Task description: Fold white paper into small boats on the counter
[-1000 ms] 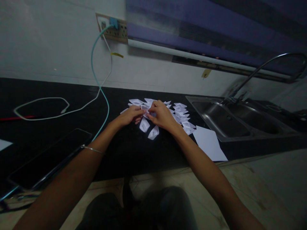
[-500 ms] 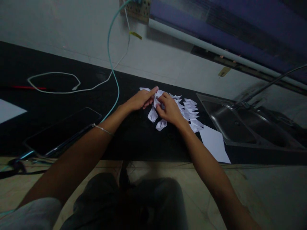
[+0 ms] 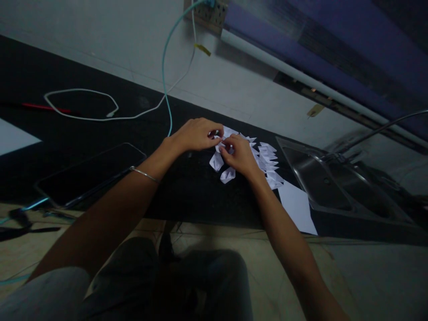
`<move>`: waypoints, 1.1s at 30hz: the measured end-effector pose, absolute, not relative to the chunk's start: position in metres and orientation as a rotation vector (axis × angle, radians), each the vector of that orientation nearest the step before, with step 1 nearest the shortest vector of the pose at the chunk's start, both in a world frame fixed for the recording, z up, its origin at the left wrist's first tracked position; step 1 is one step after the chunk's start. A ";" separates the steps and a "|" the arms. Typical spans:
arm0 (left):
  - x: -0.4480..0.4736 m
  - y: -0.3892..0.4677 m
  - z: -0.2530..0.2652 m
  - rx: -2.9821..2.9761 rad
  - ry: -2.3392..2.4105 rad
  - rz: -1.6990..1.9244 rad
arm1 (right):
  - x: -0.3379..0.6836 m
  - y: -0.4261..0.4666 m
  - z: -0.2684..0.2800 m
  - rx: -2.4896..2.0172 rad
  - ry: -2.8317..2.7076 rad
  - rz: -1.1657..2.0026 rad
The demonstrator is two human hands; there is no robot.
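Observation:
Several small white folded papers, shaped like paper boats (image 3: 267, 156), lie in a cluster on the black counter (image 3: 200, 196). My left hand (image 3: 200, 133) is above their left side, its thumb and fingers pinched at a folded paper boat (image 3: 218, 146). From the right, my right hand (image 3: 241, 154) grips the same piece with curled fingers, hiding part of it. Two more paper boats rest just in front of my hands, one of them a loose boat (image 3: 228, 175) nearest the counter's front edge.
A flat white sheet (image 3: 297, 205) lies right of the cluster, beside a steel sink (image 3: 329, 180). To the left are a dark phone or tablet (image 3: 90, 174), a white cable (image 3: 127, 118), a red pen-like stick (image 3: 43, 107) and another white sheet (image 3: 15, 137). A teal cable (image 3: 163, 67) hangs from the wall.
My left hand has turned over, its back now upward and its fingertips lowered to the paper by my right fingers. The camera view has shifted and tilted slightly.

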State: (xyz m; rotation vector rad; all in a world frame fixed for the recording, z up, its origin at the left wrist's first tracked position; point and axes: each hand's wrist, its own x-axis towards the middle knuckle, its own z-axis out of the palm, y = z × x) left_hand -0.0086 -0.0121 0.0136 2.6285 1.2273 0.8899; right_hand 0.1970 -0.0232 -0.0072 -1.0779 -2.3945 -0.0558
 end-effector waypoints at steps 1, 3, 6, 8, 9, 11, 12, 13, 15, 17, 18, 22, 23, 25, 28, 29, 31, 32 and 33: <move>-0.010 -0.011 0.014 2.642 1.210 0.889 | 0.197 -0.023 -0.007 -1.089 -2.392 -0.058; -0.013 -0.011 0.014 2.649 1.189 0.899 | 0.198 -0.024 -0.005 -1.100 -2.395 -0.061; -0.016 -0.013 0.017 2.626 1.197 0.898 | 0.198 -0.025 -0.004 -1.118 -2.393 -0.066; -0.018 -0.014 0.019 2.613 1.214 0.876 | 0.198 -0.026 -0.003 -1.126 -2.396 -0.070; -0.019 -0.014 0.019 2.608 1.228 0.865 | 0.198 -0.026 -0.002 -1.130 -2.399 -0.072; -0.020 -0.013 0.020 2.604 1.272 0.846 | 0.198 -0.026 -0.002 -1.128 -2.407 -0.081; -0.020 -0.013 0.021 2.605 1.302 0.828 | 0.198 -0.027 -0.002 -1.124 -2.412 -0.086; -0.020 -0.012 0.021 2.610 1.328 0.794 | 0.198 -0.027 -0.002 -1.119 -2.418 -0.091; -0.021 -0.011 0.021 2.620 1.353 0.680 | 0.199 -0.026 -0.003 -1.101 -2.434 -0.104; -0.021 -0.010 0.021 2.622 1.331 0.543 | 0.200 -0.026 -0.004 -1.081 -2.450 -0.119; -0.021 -0.009 0.021 2.620 1.302 0.485 | 0.201 -0.026 -0.004 -1.072 -2.457 -0.126; -0.019 -0.004 0.016 2.592 1.143 0.335 | 0.202 -0.027 -0.004 -1.054 -2.448 -0.145; -0.019 -0.002 0.015 2.580 1.111 0.323 | 0.202 -0.028 -0.004 -1.054 -2.434 -0.145; -0.019 0.001 0.012 2.564 1.075 0.321 | 0.201 -0.030 -0.003 -1.052 -2.411 -0.136; -0.019 0.003 0.009 2.588 1.094 0.357 | 0.201 -0.030 -0.004 -1.031 -2.416 -0.092; -0.019 0.002 0.009 2.610 1.114 0.382 | 0.202 -0.030 -0.004 -1.029 -2.426 -0.070; -0.020 0.000 0.011 2.656 1.144 0.454 | 0.203 -0.028 -0.005 -1.063 -2.434 -0.033; -0.020 -0.001 0.011 2.667 1.153 0.502 | 0.204 -0.027 -0.006 -1.101 -2.425 -0.023; -0.020 -0.003 0.012 2.662 1.159 0.552 | 0.204 -0.026 -0.006 -1.142 -2.409 -0.019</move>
